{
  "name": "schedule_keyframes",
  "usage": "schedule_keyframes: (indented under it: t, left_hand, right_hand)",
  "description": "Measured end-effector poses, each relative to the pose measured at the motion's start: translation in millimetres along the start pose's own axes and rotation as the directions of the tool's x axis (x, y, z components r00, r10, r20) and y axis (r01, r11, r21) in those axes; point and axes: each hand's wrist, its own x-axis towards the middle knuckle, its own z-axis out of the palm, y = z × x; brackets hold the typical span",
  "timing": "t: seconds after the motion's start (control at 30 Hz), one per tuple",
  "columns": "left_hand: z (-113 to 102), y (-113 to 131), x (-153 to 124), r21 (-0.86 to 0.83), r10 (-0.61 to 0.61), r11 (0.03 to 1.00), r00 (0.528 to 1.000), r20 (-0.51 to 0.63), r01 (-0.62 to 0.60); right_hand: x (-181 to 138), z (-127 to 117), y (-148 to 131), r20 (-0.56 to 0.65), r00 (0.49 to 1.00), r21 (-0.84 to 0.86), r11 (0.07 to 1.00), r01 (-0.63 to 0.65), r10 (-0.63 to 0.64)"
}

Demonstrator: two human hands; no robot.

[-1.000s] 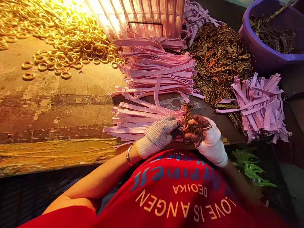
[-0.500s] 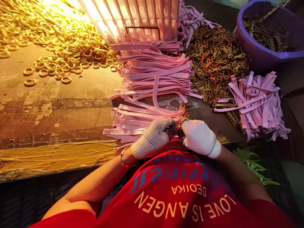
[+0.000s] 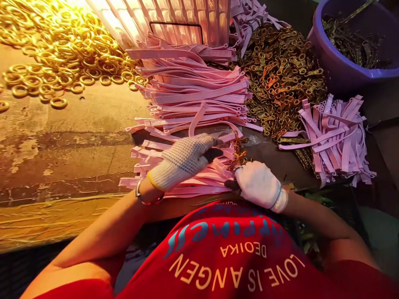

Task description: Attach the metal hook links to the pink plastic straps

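Note:
My left hand (image 3: pixel 187 158), in a dotted knit glove with dark fingertips, reaches over a row of pink straps (image 3: pixel 146 153). Its fingers are stretched out, the thumb apart below them, and the fingertips meet the end of one pink strap. My right hand (image 3: pixel 257 182), in a white glove, is closed at the right ends of these straps. Small gold metal connectors (image 3: pixel 239 149) hang together just above its fingertips, and it seems to pinch the lowest one, which is partly hidden.
Behind lies a thick stack of pink straps (image 3: pixel 199 97) before a ribbed plastic basket (image 3: pixel 174 12). Gold rings (image 3: pixel 58 102) spread at the left. A heap of gold connectors (image 3: pixel 280 83), a purple tub (image 3: pixel 318 37) and another strap pile (image 3: pixel 338 137) are at the right.
My left hand has parted from my right hand and moved left and up over the straps, its fingers opening out. My right hand stays nearly in place, slightly lower.

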Motion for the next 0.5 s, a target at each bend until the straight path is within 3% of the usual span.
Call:
schedule_keyframes:
  t: [0.13,0.2,0.3,0.4,0.5]
  left_hand:
    - [-6.3,-22.0,9.6,0.195,-0.008,0.981,1.0,0.004,0.007]
    - [-6.8,-22.4,8.9,0.172,-0.01,0.985,0.998,-0.069,0.022]
    - [-10.0,-18.5,11.0,0.168,-0.105,0.977,0.981,-0.165,0.133]
    - [-14.3,-16.8,21.0,0.293,-0.213,0.934,0.977,-0.004,0.205]
    - [-12.6,-12.4,29.8,0.404,-0.251,0.902,0.946,0.204,0.153]
  right_hand:
    - [12.3,-5.6,51.8,-0.172,0.985,0.163,0.987,0.01,0.018]
    - [29.1,-0.2,90.1,-0.242,0.956,0.233,0.967,-0.106,0.163]
    - [59.0,12.4,138.3,-0.202,0.903,0.091,0.925,-0.368,0.379]
    - [80.5,23.0,160.3,-0.176,0.895,-0.087,0.9,-0.428,0.409]
    - [86.2,29.4,165.1,-0.203,0.902,-0.123,0.904,-0.41,0.382]
